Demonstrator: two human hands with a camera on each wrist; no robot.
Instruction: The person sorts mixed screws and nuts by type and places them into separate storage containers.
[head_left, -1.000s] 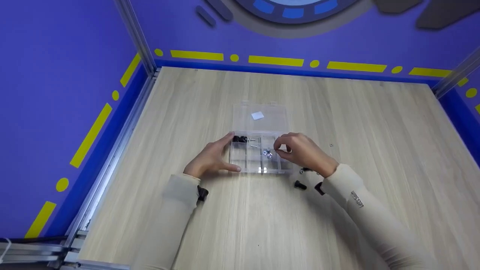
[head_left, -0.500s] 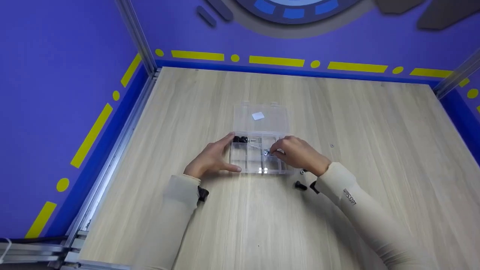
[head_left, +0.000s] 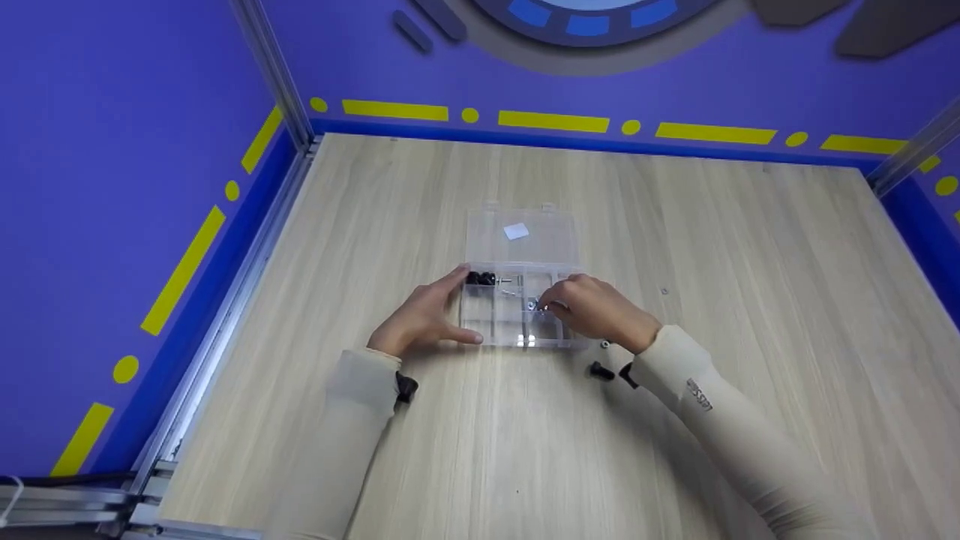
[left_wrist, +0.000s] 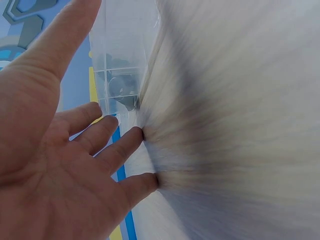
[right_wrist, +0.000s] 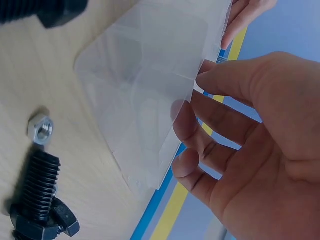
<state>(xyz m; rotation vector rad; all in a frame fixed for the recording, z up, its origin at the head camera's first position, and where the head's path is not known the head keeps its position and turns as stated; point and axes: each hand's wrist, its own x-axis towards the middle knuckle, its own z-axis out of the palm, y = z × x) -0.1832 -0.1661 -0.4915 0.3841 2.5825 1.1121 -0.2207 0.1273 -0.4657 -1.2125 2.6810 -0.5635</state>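
1. Fingers of the left hand (head_left: 424,315) spread against the box (head_left: 508,330), clasping nothing.
2. Black parts (head_left: 480,278) beside this index fingertip.
3. Shiny bits (head_left: 532,305) inside, right of this thumb.
4. Right hand (head_left: 594,306), fingers curled beside those bits; any hold we cannot tell.
5. Bolt (head_left: 601,371), nearer us than these fingers.

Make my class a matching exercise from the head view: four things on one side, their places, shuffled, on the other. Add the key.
Things
1. left hand
2. right hand
3. black parts
4. white square

Places
A. at the open lid
B. inside the box, in its far left corner
C. at the box's left side
D. over the box's right part

Pairs: 1-C, 2-D, 3-B, 4-A
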